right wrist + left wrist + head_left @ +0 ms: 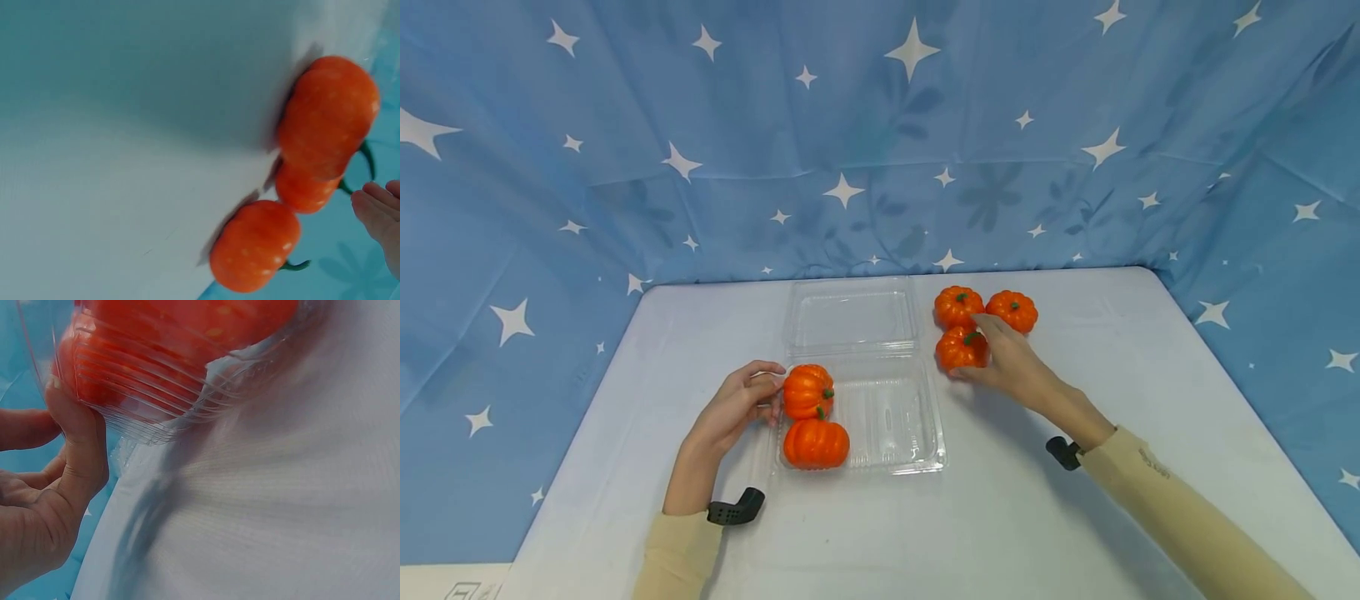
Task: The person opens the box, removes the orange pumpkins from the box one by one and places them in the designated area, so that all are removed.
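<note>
The left side of a clear plastic container (891, 421) is touched by the left hand (737, 408), its fingers bent at the edge, though whether the rim is pinched cannot be told; two orange pumpkins (816, 444) are held inside, along that same side, and the lid (850, 321) is laid back behind on the white surface (865, 542). To the right of the container, the front pumpkin (957, 352) of three is bracketed by the right hand (1017, 367), its thumb and fingers spread apart, with two rear pumpkins (1013, 312) seen just behind.
</note>
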Demonstrator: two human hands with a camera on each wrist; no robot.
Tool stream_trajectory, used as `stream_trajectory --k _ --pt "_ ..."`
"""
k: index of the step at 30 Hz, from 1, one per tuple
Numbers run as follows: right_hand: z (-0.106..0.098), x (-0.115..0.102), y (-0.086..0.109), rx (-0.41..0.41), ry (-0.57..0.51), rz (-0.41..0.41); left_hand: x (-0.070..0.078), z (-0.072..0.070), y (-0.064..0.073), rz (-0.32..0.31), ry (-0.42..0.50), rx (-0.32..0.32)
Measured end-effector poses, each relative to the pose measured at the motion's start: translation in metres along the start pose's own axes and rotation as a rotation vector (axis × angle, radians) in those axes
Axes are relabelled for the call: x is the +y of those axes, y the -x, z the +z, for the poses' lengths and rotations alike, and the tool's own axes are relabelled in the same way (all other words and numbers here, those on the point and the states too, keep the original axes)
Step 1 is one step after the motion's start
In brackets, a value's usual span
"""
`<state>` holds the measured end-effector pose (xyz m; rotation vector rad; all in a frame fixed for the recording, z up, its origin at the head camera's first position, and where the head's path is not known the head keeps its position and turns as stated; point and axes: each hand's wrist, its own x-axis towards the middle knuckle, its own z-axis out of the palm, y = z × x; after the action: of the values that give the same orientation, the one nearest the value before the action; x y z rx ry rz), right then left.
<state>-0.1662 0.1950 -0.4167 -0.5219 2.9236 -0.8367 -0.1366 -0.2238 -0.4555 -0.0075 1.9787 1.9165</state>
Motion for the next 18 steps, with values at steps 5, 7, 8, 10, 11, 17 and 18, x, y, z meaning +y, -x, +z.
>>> stream_trajectory --k 5,7,8,10,11,17,18 --pt "0.003 -0.013 0.01 0.062 -0.057 -0.05 0.0 0.0 0.0 0.003 0.002 -0.006" --pt "0.006 -0.017 0.013 0.087 -0.074 -0.075 -0.001 0.0 0.0 0.003 0.005 -0.008" --pt "0.007 -0.019 0.014 0.093 -0.085 -0.086 -0.001 0.0 0.0 0.003 0.006 -0.008" --pt "0.01 -0.023 0.018 0.09 -0.107 -0.084 -0.002 -0.001 0.001 0.002 0.008 -0.009" --pt "0.011 -0.026 0.019 0.085 -0.115 -0.08 -0.002 -0.001 0.001 0.001 0.008 -0.008" --pt "0.017 -0.039 0.027 0.067 -0.156 -0.046 -0.001 0.0 0.001 0.0 0.008 -0.003" --pt "0.018 -0.04 0.029 0.069 -0.165 -0.046 -0.001 0.0 0.001 0.001 0.008 -0.002"
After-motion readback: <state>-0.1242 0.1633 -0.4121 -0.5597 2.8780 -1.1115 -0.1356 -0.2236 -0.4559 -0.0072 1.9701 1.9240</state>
